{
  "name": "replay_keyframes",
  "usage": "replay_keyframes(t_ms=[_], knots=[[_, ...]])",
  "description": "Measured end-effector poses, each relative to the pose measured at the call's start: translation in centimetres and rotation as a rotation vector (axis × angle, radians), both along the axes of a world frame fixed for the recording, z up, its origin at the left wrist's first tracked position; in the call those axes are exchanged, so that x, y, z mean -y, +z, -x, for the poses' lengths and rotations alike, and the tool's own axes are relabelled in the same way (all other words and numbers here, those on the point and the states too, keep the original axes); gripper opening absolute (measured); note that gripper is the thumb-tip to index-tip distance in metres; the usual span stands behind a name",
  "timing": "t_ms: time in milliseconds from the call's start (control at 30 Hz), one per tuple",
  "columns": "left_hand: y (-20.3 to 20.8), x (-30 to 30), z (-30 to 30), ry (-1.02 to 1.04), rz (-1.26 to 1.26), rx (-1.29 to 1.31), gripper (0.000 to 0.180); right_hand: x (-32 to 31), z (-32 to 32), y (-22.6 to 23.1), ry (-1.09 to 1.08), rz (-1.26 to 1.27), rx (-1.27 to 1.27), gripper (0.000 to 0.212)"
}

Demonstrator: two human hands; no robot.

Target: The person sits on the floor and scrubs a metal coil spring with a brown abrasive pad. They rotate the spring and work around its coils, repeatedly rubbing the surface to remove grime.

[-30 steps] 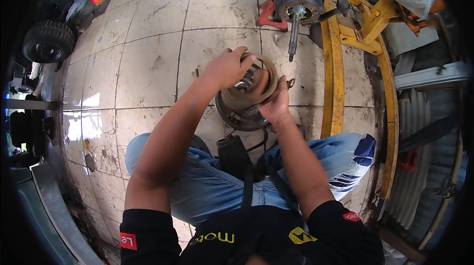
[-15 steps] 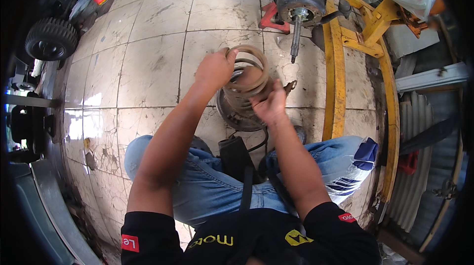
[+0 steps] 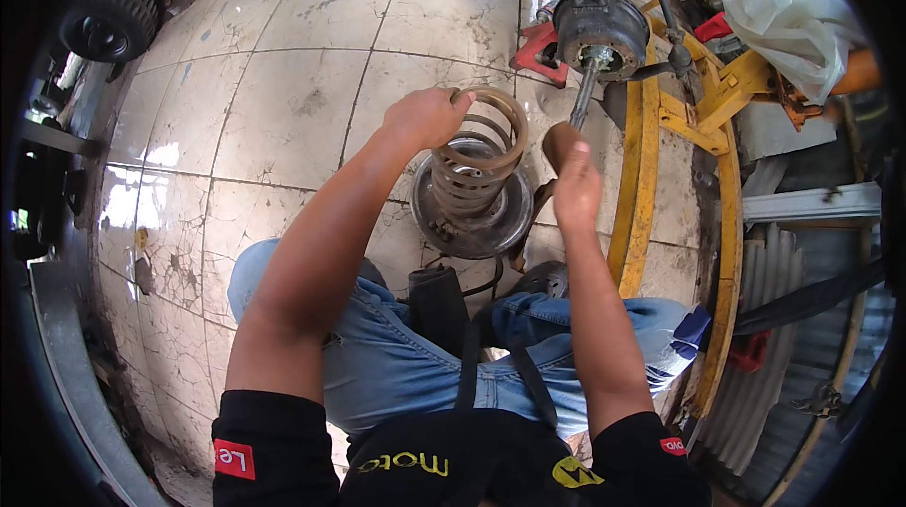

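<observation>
A rusty brown coil spring (image 3: 507,162) stands upright on a round metal dish-shaped part (image 3: 518,210) on the tiled floor. My left hand (image 3: 429,118) is closed around the upper left of its top coil. Off to the right of the spring, my right hand (image 3: 578,188) holds a brown curved sheet (image 3: 561,143) that looks like sandpaper, pinched near its lower end. The hand and sheet are apart from the spring. What lies beneath the spring inside the dish is partly hidden by the coils.
A dark hub assembly with a protruding shaft (image 3: 583,96) is beyond my right hand, beside a red stand (image 3: 540,54). Along the right runs a yellow metal frame (image 3: 638,181), with a clear plastic bag (image 3: 779,11) above. A tire (image 3: 110,18) is at the far left.
My right hand has pulled the brown sheet out from the spring and moved right. My left hand keeps its grip on the top coil. The view has shifted slightly.
</observation>
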State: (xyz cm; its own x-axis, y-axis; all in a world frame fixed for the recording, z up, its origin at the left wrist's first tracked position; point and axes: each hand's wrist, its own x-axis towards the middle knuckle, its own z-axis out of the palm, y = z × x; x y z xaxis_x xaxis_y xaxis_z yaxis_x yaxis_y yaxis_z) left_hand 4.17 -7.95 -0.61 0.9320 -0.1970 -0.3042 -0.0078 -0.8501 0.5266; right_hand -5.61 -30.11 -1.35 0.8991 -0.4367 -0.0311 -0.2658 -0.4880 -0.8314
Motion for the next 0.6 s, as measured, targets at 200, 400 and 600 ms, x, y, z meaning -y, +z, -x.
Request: replay_keyframes(t_ms=[200,400,600], knots=[[-0.2,0.1,-0.1,-0.008,0.008,0.023,0.059,0.7,0.7,-2.3,0.807,0.825,0.075,0.055],[0.5,0.3,0.6,-0.031,-0.003,0.03,0.058,1.0,0.4,-0.7,1.014,1.02,0.082,0.058],[1.3,0.9,1.7,0.003,-0.027,0.048,0.055,-1.5,1.8,-3.5,0.998,0.987,0.231,0.062]])
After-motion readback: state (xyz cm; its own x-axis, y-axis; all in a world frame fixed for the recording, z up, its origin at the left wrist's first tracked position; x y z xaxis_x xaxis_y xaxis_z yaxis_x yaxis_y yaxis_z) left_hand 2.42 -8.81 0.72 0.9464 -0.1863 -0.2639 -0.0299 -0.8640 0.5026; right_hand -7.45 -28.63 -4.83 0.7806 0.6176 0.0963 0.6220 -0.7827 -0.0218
